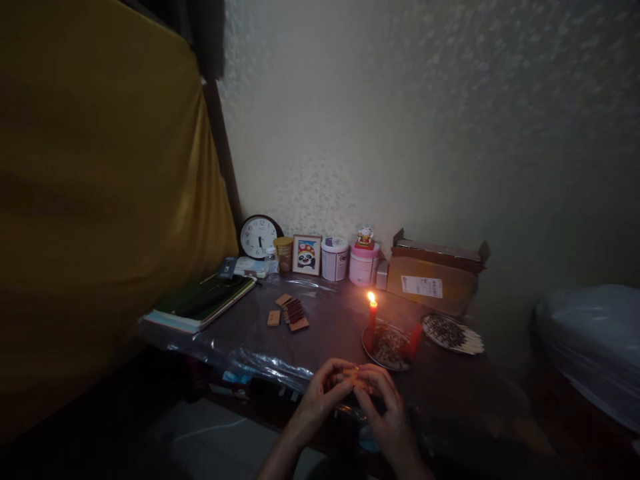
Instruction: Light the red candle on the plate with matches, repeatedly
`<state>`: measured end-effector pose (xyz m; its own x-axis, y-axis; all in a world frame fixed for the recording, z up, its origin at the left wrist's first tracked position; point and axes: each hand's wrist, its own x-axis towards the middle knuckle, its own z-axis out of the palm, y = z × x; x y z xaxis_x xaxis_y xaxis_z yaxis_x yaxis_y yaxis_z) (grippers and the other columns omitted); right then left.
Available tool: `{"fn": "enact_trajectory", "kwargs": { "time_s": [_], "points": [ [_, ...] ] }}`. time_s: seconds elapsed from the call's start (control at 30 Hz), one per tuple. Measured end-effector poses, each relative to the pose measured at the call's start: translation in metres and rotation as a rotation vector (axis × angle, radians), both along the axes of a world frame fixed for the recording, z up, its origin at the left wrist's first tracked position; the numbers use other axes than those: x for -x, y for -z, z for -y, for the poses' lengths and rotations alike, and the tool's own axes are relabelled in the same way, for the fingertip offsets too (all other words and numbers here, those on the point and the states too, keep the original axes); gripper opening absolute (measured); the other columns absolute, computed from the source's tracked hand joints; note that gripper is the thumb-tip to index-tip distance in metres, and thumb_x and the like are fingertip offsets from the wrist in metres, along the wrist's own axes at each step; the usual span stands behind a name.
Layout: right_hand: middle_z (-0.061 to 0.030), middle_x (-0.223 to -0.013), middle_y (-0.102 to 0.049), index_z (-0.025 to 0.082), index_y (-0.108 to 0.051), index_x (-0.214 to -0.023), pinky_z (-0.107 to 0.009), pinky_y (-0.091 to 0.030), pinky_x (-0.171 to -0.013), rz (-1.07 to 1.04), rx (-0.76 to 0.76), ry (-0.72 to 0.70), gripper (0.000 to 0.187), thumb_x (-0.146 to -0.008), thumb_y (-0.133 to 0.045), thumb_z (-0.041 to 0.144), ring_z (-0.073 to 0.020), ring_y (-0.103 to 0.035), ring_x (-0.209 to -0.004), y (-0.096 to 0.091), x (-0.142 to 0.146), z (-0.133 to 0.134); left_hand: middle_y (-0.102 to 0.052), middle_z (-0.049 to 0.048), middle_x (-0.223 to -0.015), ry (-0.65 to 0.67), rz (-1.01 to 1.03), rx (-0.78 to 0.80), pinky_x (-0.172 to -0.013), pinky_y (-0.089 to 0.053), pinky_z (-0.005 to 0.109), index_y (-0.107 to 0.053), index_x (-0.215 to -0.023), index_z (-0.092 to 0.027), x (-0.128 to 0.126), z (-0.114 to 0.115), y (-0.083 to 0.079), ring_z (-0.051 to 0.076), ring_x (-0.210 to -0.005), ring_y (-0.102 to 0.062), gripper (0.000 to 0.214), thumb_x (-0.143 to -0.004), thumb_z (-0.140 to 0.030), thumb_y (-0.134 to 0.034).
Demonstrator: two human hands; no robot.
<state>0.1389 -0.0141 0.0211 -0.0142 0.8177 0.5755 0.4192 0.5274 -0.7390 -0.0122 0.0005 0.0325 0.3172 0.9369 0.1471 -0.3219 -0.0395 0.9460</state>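
Both of my hands meet above the table's front edge, fingers curled in toward each other. Between their fingertips is a small tan matchbox (356, 377), partly covered by the fingers. My left hand (324, 395) grips its left side, and my right hand (384, 407) grips its right side. Just beyond them sits a round metal plate (389, 363) with a lit red candle (373, 321) upright at its left and a second red candle (415, 339) at its right. Dark bits cover the plate's middle. Several more matchboxes (273, 318) lie on the table to the left.
A second plate (434, 343) at right holds many dark-headed matchsticks (470, 340). Along the wall stand a clock (260, 237), a framed panda picture (307, 255), lidded tubs (335, 260) and a cardboard box (425, 267). Books (200, 307) lie at left, beside a yellow cloth (110, 200).
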Motion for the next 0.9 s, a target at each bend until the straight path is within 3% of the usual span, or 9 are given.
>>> {"fn": "enact_trajectory", "kwargs": {
  "time_s": [0.9],
  "points": [
    [-0.0049, -0.099, -0.059, 0.023, -0.062, -0.089, -0.028, -0.052, -0.081, 0.008, 0.016, -0.013, 0.011, -0.084, -0.055, 0.03, -0.0188, -0.059, -0.095, -0.001, 0.0003, 0.0009, -0.065, 0.0017, -0.082, -0.007, -0.018, -0.025, -0.069, -0.043, 0.025, -0.061, -0.093, -0.018, 0.0003, 0.0027, -0.0044, 0.017, -0.077, -0.058, 0.028, -0.071, -0.035, -0.066]
  ]
}}
